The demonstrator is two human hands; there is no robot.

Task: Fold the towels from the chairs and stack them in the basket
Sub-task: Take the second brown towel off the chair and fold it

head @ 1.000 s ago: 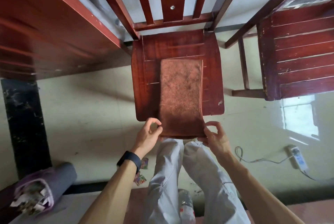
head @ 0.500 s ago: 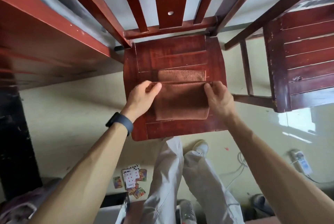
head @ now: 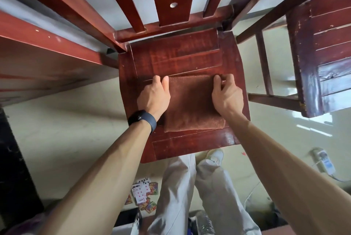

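A pale, glossy tiled floor point(head: 66, 121) fills the background, seen from above, with a bright patch of light at the right edge. A red-brown wooden table point(head: 38, 60) runs across the upper left of the frame. In the middle stands a red-brown wooden chair point(head: 178, 58), its slatted back rising toward the top edge. A second, darker wooden chair point(head: 326, 64) occupies the upper right, standing apart from the first.

The person's light grey trousers point(head: 190, 196) run down the lower centre, with both bare forearms reaching up from the bottom corners to the seat.

A brown towel point(head: 190, 105) lies folded into a thick rectangle on the near half of the central chair's seat, flat and roughly square to the seat's planks. The left hand point(head: 153, 98) rests on the towel's upper left corner, its two visible digits close together and pointing away from the person. I cannot tell whether it pinches the cloth or only presses it. The right hand point(head: 228, 96) is at the upper right corner, fingers curled and thumb on top, pinching the towel's far edge.

A dark wristband point(head: 142, 119) circles the left wrist. A white power strip point(head: 324, 162) lies on the floor at the right edge. Playing cards point(head: 144, 193) are scattered on the floor beside the left trouser leg, and a white shoe point(head: 215, 156) shows just below the seat's front edge.
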